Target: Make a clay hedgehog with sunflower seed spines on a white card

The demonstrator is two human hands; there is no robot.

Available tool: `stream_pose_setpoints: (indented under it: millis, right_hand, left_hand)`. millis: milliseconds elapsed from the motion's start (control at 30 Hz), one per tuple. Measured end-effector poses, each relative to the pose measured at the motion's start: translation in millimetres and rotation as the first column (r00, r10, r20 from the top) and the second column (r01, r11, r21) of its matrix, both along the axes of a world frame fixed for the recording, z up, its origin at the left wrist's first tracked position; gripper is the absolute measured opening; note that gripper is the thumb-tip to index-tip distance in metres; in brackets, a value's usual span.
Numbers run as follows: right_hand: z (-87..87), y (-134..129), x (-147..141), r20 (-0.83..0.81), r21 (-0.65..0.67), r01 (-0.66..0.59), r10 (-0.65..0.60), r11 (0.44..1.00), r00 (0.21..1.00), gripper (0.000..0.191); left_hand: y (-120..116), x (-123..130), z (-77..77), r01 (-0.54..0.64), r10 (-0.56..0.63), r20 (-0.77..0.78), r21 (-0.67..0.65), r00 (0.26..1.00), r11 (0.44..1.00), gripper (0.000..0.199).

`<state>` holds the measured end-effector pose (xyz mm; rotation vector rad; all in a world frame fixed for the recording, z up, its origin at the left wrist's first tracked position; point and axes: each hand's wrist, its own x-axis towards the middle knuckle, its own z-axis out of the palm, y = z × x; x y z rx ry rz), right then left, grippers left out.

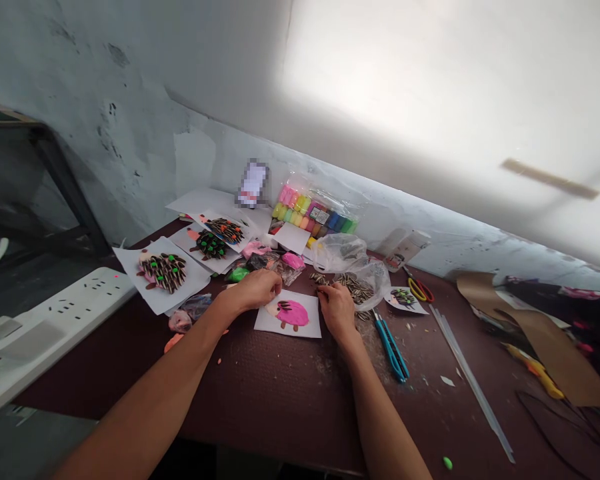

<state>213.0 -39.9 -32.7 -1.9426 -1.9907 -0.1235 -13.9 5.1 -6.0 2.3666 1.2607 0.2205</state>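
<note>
A white card (265,325) lies on the table between my hands. On it is a flat pink clay hedgehog (299,315) with a pale face, brown feet and a few striped sunflower seeds stuck near its head. My left hand (261,289) rests at the card's upper left corner, fingers curled closed; what they hold, if anything, is hidden. Just right of the card, my right hand (338,308) pinches what looks like a sunflower seed at its fingertips. Behind that hand is a heap of sunflower seeds (359,289), partly inside a clear plastic bag (377,277).
Finished-looking seed hedgehogs on paper (163,272) lie at left, beside a power strip (87,300). Colored clay packs (313,215) and a phone (253,183) stand at the back. A teal utility knife (391,348), scissors (420,289), glue sticks (473,383) and glue gun (535,370) lie right.
</note>
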Motion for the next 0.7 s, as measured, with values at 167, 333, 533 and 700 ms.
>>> stream_pose_setpoints:
  millis: [167, 333, 533, 700]
  right_hand:
    - [2.0, 6.8, -2.0, 0.111, -0.057, 0.028, -0.021, 0.998, 0.994, 0.02]
    - [13.7, 6.9, -6.6, 0.191, -0.14, 0.004, 0.023, 0.99, 0.981, 0.028]
    - [18.8, 5.5, -6.1, 0.184, -0.14, -0.044, 0.069, 0.989, 0.981, 0.023]
    - [19.2, 1.5, -2.2, 0.028, 0.006, -0.057, 0.057, 0.998, 0.998, 0.016]
  left_hand:
    - [0.6, 0.8, -2.3, -0.014, 0.014, -0.012, 0.004, 1.0, 1.0, 0.027]
    - [-0.6, 0.8, -0.7, -0.015, 0.015, -0.015, -0.007, 1.0, 1.0, 0.028]
    - [-0.5, 0.7, -0.8, -0.012, 0.012, -0.017, 0.003, 1.0, 1.0, 0.028]
    - [-0.4, 1.3, -0.8, -0.017, 0.017, -0.025, -0.002, 1.0, 1.0, 0.028]
